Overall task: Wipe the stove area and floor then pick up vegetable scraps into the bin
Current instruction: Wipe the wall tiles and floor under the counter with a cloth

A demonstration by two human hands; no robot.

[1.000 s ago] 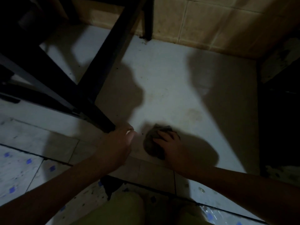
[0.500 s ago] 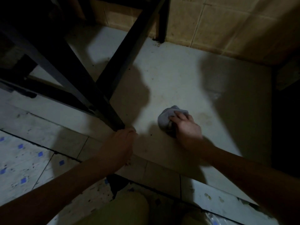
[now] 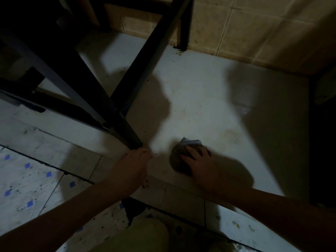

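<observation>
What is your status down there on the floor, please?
Right hand presses bunched cloth on pale floor. Left hand curled by black frame leg, grip unclear. Leg stands close left of cloth; faint stain just beyond.

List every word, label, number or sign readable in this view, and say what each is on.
None: no text can be read anywhere in this dark view.
The cloth under the right hand, the black stand leg and the wall tiles bear no lettering.
The blue diamonds on the floor tiles are pattern, not writing.
</observation>
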